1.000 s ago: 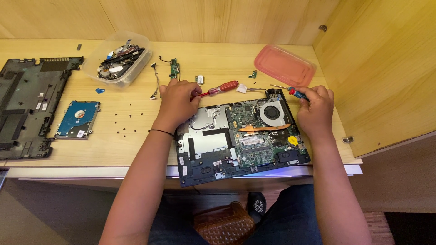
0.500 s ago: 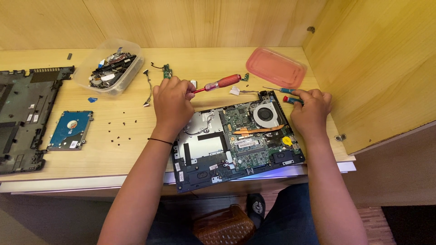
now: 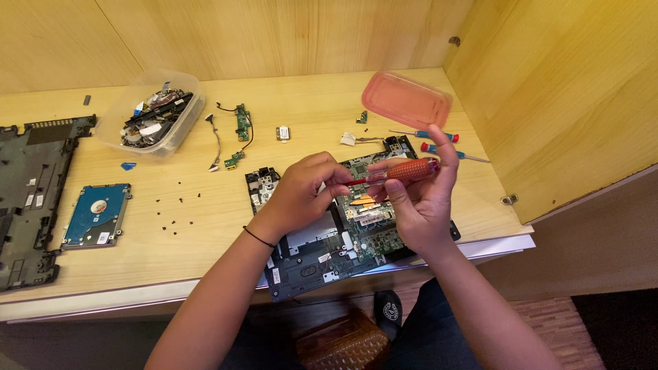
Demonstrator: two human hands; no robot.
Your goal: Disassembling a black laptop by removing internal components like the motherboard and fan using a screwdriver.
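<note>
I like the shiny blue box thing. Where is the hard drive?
In the head view the hard drive lies flat on the left of the wooden desk, beside the black laptop cover and left of the scattered screws.

red-handled screwdriver (image 3: 401, 170) lifted off the desk, now gripped by both hands above the laptop board (image 3: 356, 226)

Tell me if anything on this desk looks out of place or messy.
Tiny black screws lie scattered loose on the wooden desk between the blue hard drive and the opened laptop chassis, uncontained and easily lost.
</note>
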